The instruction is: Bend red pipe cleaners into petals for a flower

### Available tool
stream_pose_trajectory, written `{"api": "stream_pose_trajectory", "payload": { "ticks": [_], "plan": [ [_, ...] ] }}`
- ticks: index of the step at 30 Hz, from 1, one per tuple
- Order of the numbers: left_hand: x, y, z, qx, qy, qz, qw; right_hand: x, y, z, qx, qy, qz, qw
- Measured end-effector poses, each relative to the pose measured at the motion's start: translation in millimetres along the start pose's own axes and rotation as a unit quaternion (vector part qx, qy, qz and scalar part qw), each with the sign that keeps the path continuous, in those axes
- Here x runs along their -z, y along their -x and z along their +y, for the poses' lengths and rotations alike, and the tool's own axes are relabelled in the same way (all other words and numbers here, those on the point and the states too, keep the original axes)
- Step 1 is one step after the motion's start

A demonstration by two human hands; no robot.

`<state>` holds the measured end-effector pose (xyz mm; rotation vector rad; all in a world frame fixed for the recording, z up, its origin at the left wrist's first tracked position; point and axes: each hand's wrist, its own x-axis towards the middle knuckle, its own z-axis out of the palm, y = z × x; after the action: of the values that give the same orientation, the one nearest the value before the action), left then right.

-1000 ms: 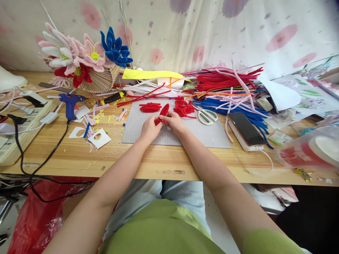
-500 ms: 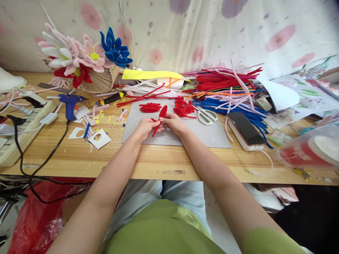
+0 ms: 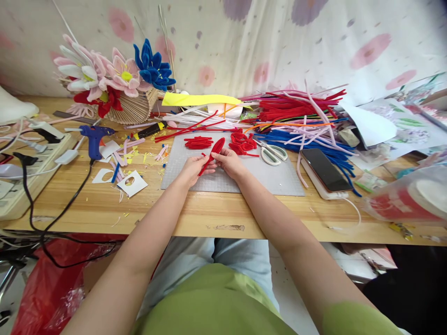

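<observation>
Both hands pinch one red leaf-shaped pipe-cleaner petal (image 3: 213, 150) above the grey cutting mat (image 3: 279, 179): left hand (image 3: 193, 168) steadies its stem, right hand (image 3: 227, 161) presses the blade, each grip closed for shaping.

Red petal (image 3: 215, 148) tipped further right — stem end now at left hand (image 3: 193, 168)

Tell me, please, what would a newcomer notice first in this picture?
First, the left hand and the right hand holding one red pipe-cleaner petal over the grey cutting mat at the centre. Behind the mat to the right lies a big heap of pipe cleaners, red, blue and pink. At the back left stands a bouquet of pipe-cleaner flowers.
</observation>
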<state>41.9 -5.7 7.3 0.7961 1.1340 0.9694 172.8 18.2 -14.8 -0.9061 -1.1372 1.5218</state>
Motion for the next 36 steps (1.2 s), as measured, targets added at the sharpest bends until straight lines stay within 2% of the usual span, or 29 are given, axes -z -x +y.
{"api": "stream_pose_trajectory", "payload": {
  "ticks": [2, 4, 7, 9, 10, 12, 15, 18, 22, 24, 27, 30, 33, 36],
  "plan": [
    [-1.5, -2, -4, -0.030, -0.029, 0.042, 0.998, 0, -1, 1, 0.011, -0.003, 0.006, 1.000],
    [-1.5, -4, -7, -0.100, -0.081, 0.107, 0.986, -2, -1, 1, 0.011, -0.005, 0.018, 1.000],
    [0.7, -3, -10, -0.239, -0.214, 0.195, 0.927, -6, -2, 2, 0.009, 0.006, 0.051, 0.999],
    [2.2, 0, -8, -0.293, -0.302, 0.202, 0.885, -10, -2, 3, 0.016, 0.013, 0.084, 0.996],
    [2.7, 1, -7, -0.302, -0.332, 0.196, 0.872, -12, -2, 4, 0.020, 0.017, 0.102, 0.994],
    [3.2, 3, -5, -0.299, -0.358, 0.185, 0.865, -15, -2, 6, 0.028, 0.030, 0.131, 0.991],
    [3.5, 1, -5, -0.289, -0.337, 0.164, 0.881, -17, -4, 7, 0.037, 0.039, 0.145, 0.988],
    [2.9, -3, -8, -0.266, -0.282, 0.131, 0.913, -14, -5, 7, 0.040, 0.009, 0.126, 0.991],
    [-1.0, -7, -8, -0.161, -0.138, 0.076, 0.974, -9, -2, 2, 0.036, -0.011, 0.065, 0.997],
    [-2.6, -4, -5, -0.093, -0.065, 0.052, 0.992, -7, 0, -1, 0.024, -0.007, 0.035, 0.999],
    [-2.0, 2, 3, -0.008, -0.014, 0.026, 1.000, -4, 2, -5, -0.001, 0.004, -0.009, 1.000],
    [1.1, 7, 9, 0.032, -0.009, 0.000, 0.999, -3, 2, -6, -0.015, 0.028, -0.033, 0.999],
    [2.4, 7, 8, 0.035, -0.028, -0.011, 0.999, -5, 1, -7, -0.008, 0.059, -0.027, 0.998],
    [1.0, 4, 0, -0.025, -0.077, -0.020, 0.996, -8, 1, -5, 0.015, 0.075, 0.000, 0.997]
  ]
}}
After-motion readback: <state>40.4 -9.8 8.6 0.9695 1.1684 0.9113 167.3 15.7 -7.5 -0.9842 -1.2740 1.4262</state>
